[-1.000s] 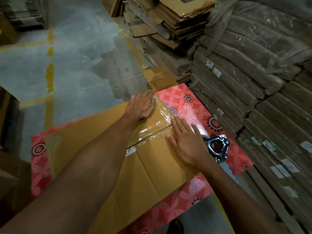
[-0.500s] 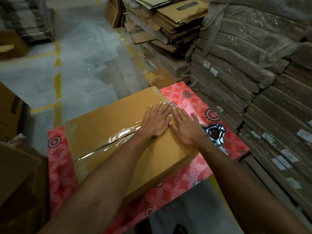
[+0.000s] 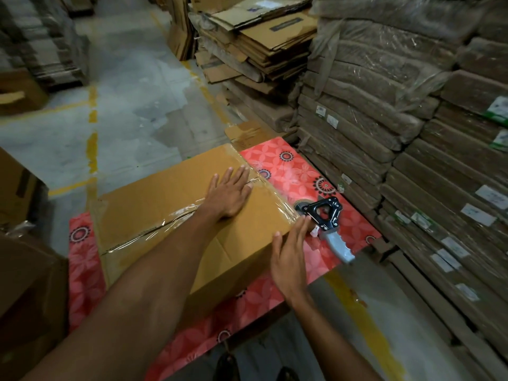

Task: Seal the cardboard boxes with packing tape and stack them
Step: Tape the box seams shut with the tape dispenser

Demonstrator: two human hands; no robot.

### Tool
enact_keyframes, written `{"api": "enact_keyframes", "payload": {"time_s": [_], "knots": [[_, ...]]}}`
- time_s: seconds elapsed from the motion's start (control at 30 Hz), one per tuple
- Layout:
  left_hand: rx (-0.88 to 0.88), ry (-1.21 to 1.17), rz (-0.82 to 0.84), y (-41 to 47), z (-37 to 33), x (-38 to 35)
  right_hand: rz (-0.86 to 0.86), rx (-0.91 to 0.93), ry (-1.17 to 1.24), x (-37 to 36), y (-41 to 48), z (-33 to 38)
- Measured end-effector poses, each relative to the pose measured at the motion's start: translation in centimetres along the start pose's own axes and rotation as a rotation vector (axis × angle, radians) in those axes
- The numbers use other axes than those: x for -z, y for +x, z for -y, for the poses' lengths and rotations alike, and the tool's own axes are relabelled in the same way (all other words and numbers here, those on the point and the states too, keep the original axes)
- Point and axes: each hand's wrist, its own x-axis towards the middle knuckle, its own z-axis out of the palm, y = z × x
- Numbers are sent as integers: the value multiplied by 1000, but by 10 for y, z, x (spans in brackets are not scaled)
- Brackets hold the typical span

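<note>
cardboard box (image 3: 154,199) | right hand (image 3: 288,259) slid to edge | left hand (image 3: 229,192) flat

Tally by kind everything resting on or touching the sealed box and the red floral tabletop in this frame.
Cardboard box: 1
Tape dispenser: 1
Hands: 2 (left hand flat on top, right hand at the box's end)
Total: 4

Left hand (image 3: 229,194) flat on taped box (image 3: 154,204), right hand (image 3: 288,259) at its edge
</note>
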Motion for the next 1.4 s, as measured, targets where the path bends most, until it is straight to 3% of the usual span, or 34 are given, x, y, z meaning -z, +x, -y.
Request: {"api": "enact_keyframes", "payload": {"time_s": [0.17,0.37,0.47,0.6,0.7,0.83,1.0,1.13,1.23,1.4], "knots": [[36,-4,-10,-17,37,-2,-43,-53,65,-11,-2,8],[227,82,-57,-45,113,12,-102,-157,153,-29,-3,11],[270,81,-50,-50,132,17,-16,-245,114,-49,-26,33],[256,150,-63,-49,155,33,126,-217,165,-66,-70,76],[410,155,-42,-63,191,45,176,-241,195,-62,-55,79],[560,85,-30,-96,214,47,207,-40,192,-46,31,57],[709,21,-29,-129,195,29,106,6,-164,-38,131,89],[804,17,-53,-141,164,27,136,342,-471,-42,83,115],[845,27,-64,-146,143,25,291,547,-556,-51,13,113],[768,216,-17,-164,84,19,397,681,-654,-42,-11,72]]}}
